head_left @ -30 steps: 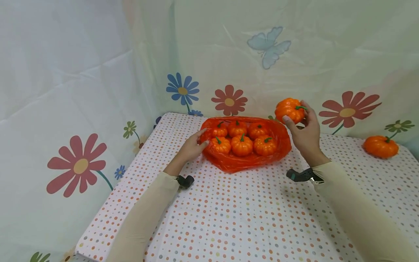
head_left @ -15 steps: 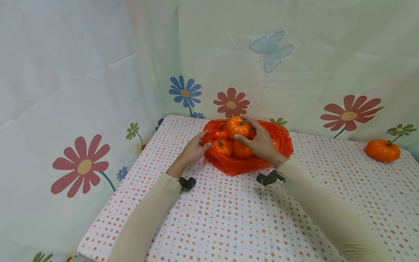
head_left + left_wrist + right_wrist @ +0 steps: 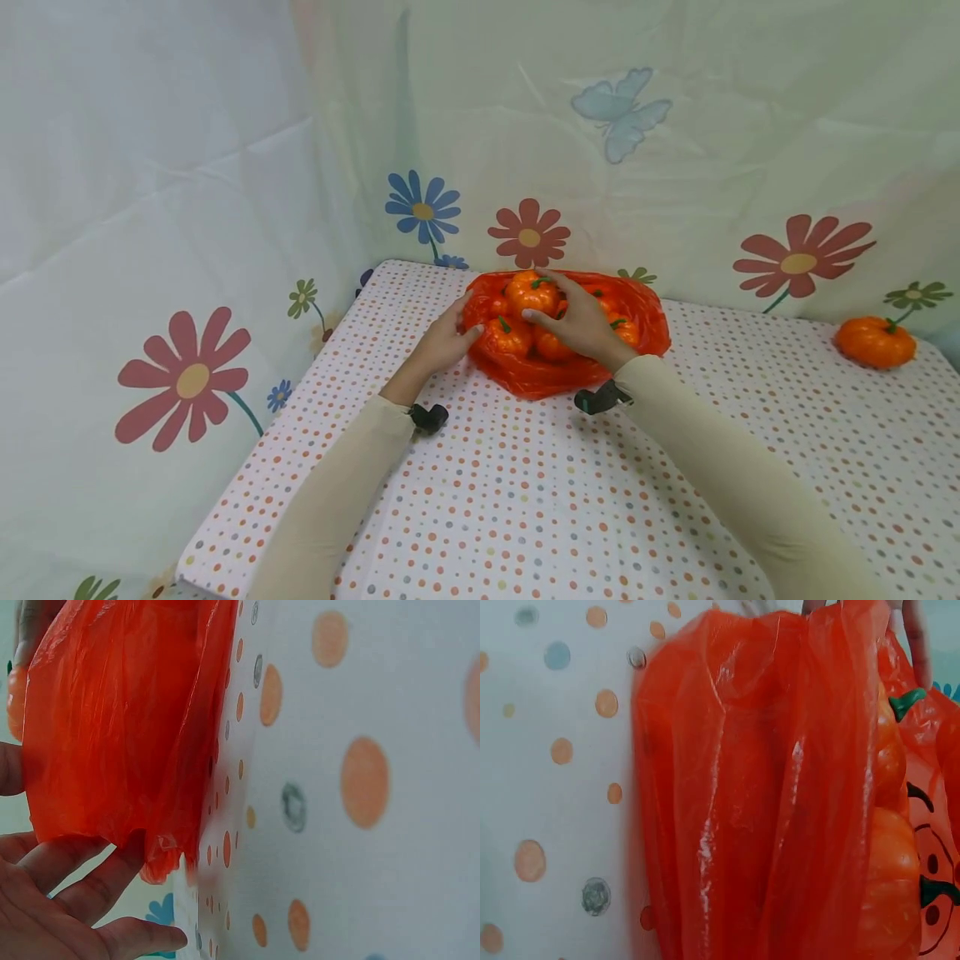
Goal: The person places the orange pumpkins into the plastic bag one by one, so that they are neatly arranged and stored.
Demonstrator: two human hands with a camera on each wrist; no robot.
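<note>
A red plastic bag [image 3: 536, 385] sits on the table with its mouth spread, and several small orange toy pumpkins [image 3: 891, 877] lie inside. Over the left part of the bag, my right hand [image 3: 588, 323] grips another toy pumpkin [image 3: 522, 297] with a green stem, thumb in front and fingers behind. In the left wrist view a bit of that held pumpkin [image 3: 15, 701] shows past the rim. My left hand [image 3: 442, 343] holds the bag's left edge, with the rim between thumb and fingers. The right hand hides some of the bagged pumpkins in the head view.
One more toy pumpkin [image 3: 874, 342] rests at the far right of the table. A white dotted cloth [image 3: 510, 508] covers the table, and flower-printed curtains [image 3: 480, 125] hang behind and at the left. Each wrist wears a black camera [image 3: 429, 418].
My right hand has carried its pumpkin from the bag's right side leftward and down over the bag's left part. The left hand keeps its place at the bag's edge.
</note>
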